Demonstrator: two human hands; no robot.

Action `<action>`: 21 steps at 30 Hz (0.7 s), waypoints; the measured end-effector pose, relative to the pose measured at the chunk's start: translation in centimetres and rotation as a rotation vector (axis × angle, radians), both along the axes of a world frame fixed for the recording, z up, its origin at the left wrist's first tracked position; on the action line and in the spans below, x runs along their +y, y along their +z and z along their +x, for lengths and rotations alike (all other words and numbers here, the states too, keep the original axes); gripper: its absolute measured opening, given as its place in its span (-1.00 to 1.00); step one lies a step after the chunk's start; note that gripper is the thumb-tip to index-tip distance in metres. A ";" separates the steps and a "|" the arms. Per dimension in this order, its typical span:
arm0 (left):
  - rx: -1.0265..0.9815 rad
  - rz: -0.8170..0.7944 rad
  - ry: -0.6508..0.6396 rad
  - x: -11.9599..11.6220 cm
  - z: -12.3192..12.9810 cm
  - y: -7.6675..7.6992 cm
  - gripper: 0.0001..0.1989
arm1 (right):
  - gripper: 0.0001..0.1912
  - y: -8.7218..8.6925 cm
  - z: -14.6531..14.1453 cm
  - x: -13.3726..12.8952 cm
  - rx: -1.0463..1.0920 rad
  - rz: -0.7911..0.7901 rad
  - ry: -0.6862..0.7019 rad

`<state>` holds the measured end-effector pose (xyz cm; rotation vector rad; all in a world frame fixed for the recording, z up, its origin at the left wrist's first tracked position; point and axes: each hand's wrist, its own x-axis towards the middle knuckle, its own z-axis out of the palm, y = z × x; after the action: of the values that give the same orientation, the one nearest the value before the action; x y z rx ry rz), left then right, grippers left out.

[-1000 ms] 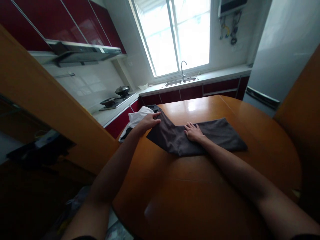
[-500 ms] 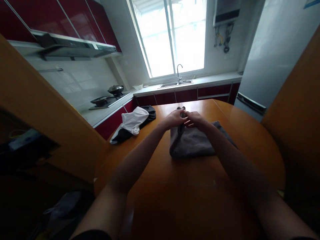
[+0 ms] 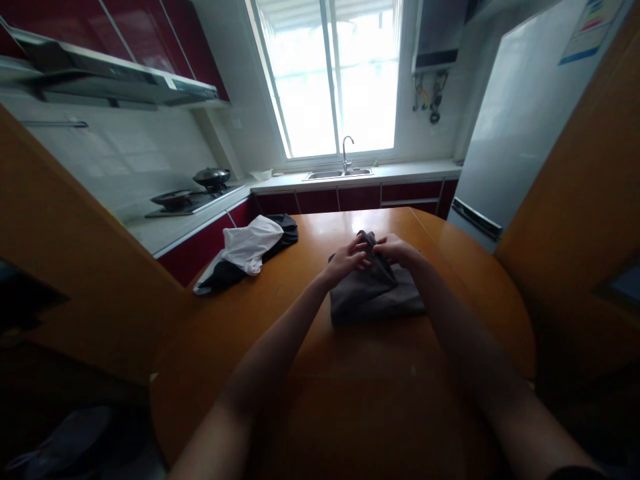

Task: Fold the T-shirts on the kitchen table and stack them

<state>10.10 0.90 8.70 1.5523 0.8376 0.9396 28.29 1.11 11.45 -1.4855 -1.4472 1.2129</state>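
A dark grey garment [image 3: 367,303] lies partly folded on the wooden table, with a raised, bunched part standing up between my hands. My left hand [image 3: 347,260] is at the left side of this bunch, its fingers apart and against or just in front of the cloth. On the other side, my right hand [image 3: 396,249] pinches the upper part of the garment between thumb and fingers. My right forearm hides some of the garment's right end. What kind of garment it is cannot be made out.
White and black clothes [image 3: 253,243] lie heaped at the table's far left edge. The round-ended wooden table [image 3: 310,373] fills the middle. Beyond it stand a counter with a sink [image 3: 325,175], a stove with pans [image 3: 211,176], and a fridge [image 3: 510,127] at the right.
My hands have moved apart, and the left fingers have spread from their pinch. The raised cloth now leans over to the right across the garment. The camera view has shifted slightly.
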 end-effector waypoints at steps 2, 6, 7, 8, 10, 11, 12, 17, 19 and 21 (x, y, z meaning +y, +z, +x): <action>0.010 0.086 0.087 0.5 -0.9 0.1 -0.41 | -0.94 0.5 0.4 -0.2 -0.005 0.018 -0.031; 0.153 0.299 0.253 1.8 -2.8 -0.2 -0.59 | -0.96 2.3 2.3 -0.9 0.018 0.066 -0.073; 0.206 0.348 0.263 2.1 -3.1 -0.5 -0.62 | -0.97 2.7 2.9 -1.0 0.030 0.074 -0.080; 0.260 0.397 0.258 2.3 -3.2 -0.8 -0.64 | -0.97 3.0 3.7 -1.1 0.040 0.075 -0.087; 0.360 0.498 0.217 2.4 -3.1 -1.8 -0.65 | -0.97 3.4 5.3 -1.2 0.044 0.056 -0.107; 0.400 0.546 0.184 2.3 -2.8 -2.3 -0.65 | -0.96 3.3 6.1 -1.3 0.037 0.041 -0.117; 0.436 0.587 0.143 2.0 -2.4 -3.0 -0.64 | -0.95 3.2 6.8 -1.3 0.031 0.026 -0.126; 0.624 0.646 -0.015 0.1 -0.2 -5.9 -0.61 | -0.92 0.4 9.5 -1.9 -0.005 -0.024 -0.146; 0.696 0.647 -0.027 -0.5 0.2 -6.7 -0.58 | -0.91 -1.1 10.1 -2.3 -0.012 -0.036 -0.144; 0.754 0.642 -0.033 -0.7 0.4 -7.2 -0.55 | -0.91 -2.4 10.5 -2.6 -0.014 -0.045 -0.137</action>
<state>10.47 0.20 1.49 2.5522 1.0722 0.6065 38.81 -1.46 9.06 -1.5993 -1.3120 1.1599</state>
